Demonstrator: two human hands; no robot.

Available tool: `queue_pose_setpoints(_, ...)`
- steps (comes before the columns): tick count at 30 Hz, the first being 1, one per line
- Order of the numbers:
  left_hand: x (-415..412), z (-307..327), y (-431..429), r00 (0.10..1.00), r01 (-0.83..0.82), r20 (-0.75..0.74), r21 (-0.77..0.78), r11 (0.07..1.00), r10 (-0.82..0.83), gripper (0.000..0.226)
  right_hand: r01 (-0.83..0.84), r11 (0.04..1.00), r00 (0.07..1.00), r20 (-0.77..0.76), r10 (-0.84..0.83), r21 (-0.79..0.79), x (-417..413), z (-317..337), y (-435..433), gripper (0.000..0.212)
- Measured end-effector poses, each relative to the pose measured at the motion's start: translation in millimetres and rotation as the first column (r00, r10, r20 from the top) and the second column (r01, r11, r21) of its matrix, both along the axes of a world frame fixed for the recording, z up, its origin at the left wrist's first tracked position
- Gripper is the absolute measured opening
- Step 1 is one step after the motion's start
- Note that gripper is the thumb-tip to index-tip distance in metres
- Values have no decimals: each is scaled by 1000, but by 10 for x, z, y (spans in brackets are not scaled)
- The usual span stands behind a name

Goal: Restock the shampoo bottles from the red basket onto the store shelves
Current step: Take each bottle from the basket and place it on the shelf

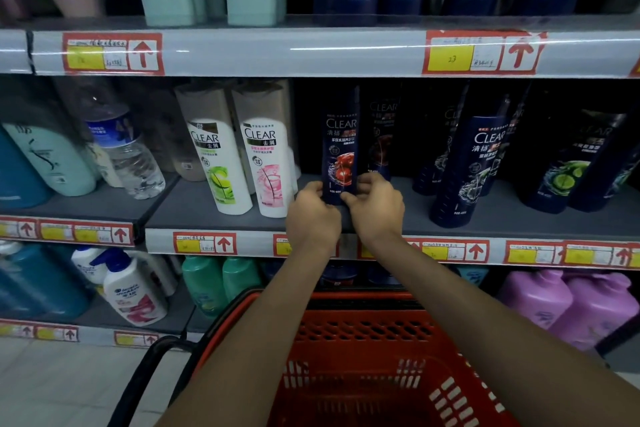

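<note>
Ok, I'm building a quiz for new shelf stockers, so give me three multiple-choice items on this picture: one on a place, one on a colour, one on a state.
1. Where is the dark blue bottle with the red picture?
A. top shelf
B. middle shelf, right of the white bottles
C. bottom shelf

2. What colour are the big jugs at lower right?
A. purple
B. green
C. white

3. How are the hands placed?
A. both hang idle
B. only one touches the bottle
C. left hand and right hand both grip the bottle's lower part

Key: 1 B, it stands just right of the white pair on that shelf; 2 A, both jugs are purple; 3 C, fingers of both hands curl round its base.
</note>
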State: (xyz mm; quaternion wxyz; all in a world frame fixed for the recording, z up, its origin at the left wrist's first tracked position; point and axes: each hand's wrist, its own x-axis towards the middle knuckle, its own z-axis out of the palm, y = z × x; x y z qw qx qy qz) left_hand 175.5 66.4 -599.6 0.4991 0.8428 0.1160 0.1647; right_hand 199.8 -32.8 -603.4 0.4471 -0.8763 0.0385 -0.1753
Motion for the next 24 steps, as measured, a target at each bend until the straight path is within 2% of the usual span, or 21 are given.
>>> queue_pose_setpoints(3, 11, 5, -1, 999, 18, -30, 2, 1000, -18, 41, -7, 1000, 1000, 1, 7, 9, -1, -10, -20, 32)
queue_pose_setpoints(10, 33, 32, 75, 985, 117, -129, 43, 992, -111, 55, -75, 997, 997, -26, 74, -10, -47, 23, -22, 41)
queue_pose_setpoints(14, 45, 44, 134, 970, 183, -171, 44, 982, -174, 71, -142, 990, 987, -81, 141, -1, -39, 40, -57, 45)
queue_pose_setpoints(19, 148, -31, 212, 950, 234, -203, -37, 971, -237, 78, -225, 974, 960, -175, 217, -28, -82, 106, -87, 60)
queue_pose_setpoints(24, 239, -99, 225, 937, 250, -229, -90, 964, -265, 86, -269, 960, 939, -243, 244, -75, -87, 139, -96, 67)
